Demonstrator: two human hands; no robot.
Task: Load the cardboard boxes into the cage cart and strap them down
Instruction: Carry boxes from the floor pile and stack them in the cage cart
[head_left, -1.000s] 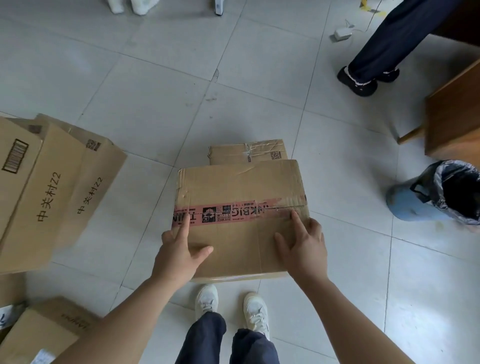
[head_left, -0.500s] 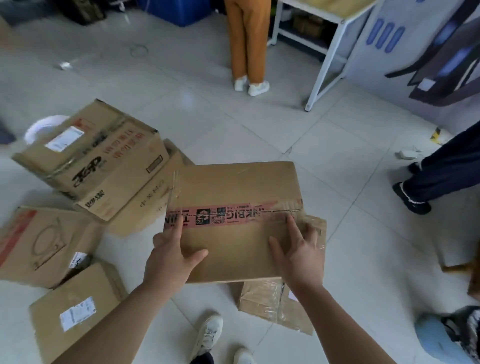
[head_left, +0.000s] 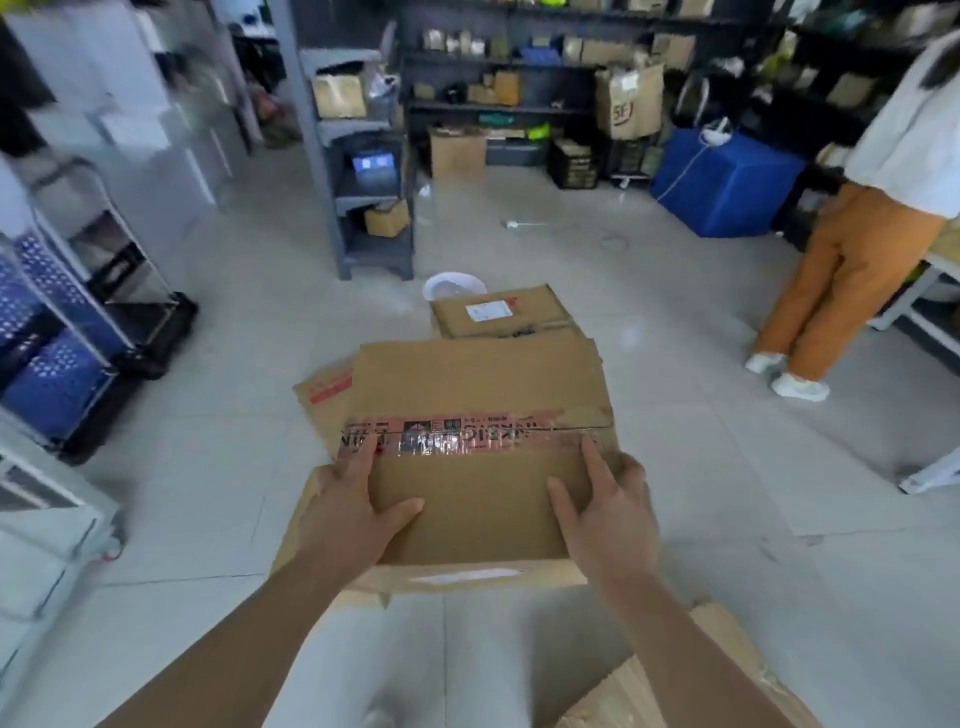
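box lifted, view turned from the floor to the room

nearest, both hands hold one cardboard box (head_left: 480, 457) in front of the body. the left hand (head_left: 350, 512) is on the near left corner, thumb spread flat on the top face and first finger stretched to the red printed tape (head_left: 457, 434). the right hand (head_left: 605, 512) mirrors it on the near right corner. the fingers (head_left: 592, 460) are wide open and pressed on the cardboard, not curled; what the other fingers do under the sides is hidden.

one second ago the view looked straight down on floor tiles and the person's own shoes, with the box held the same way. now the view has swung up and around, and the grip on the box has not changed. i judge the person is carrying the box and turning to find the cart.

just below and behind the held box lie more boxes on the floor (head_left: 701, 467), one with a white label (head_left: 485, 310). at the far left edge stands a wire-framed trolley (head_left: 93, 312) with blue panels; it may be the cage cart, but it is blurred. further away are shelves (head_left: 498, 88), a blue bin (head_left: 724, 184) and another person in orange trousers (head_left: 841, 280) at the right.

no box is loaded yet as far as i can see, and no strap is visible
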